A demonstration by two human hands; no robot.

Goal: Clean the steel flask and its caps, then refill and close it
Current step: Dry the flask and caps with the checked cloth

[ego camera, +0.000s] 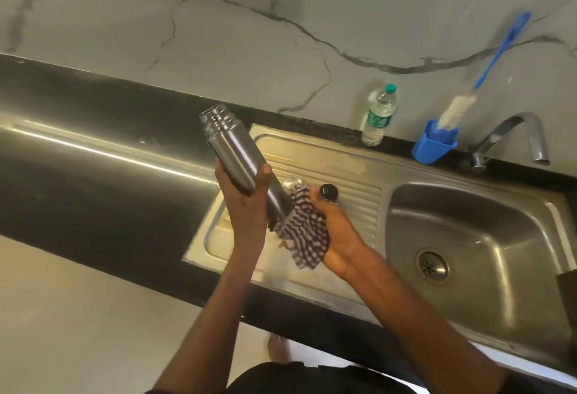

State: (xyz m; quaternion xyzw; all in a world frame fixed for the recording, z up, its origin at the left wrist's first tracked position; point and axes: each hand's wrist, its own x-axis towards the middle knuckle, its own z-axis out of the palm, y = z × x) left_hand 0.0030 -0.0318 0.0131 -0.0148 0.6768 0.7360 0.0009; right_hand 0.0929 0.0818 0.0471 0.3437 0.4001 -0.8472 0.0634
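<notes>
The flask [237,156] was above the drainboard [352,181], left of the basin [487,237]. The cap [328,191] lay on the drainboard. Behind, on the worktop [93,131], stood a bottle [378,115], right of it a brush holder [432,147], then the tap [515,137].

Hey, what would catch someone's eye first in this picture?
The uncapped steel flask, held tilted over the ribbed steel draining board by the left hand, while the right hand holds a purple-and-white checked cloth at its base. Next, the blue-handled bottle brush standing in a blue cup by the tap.
</notes>
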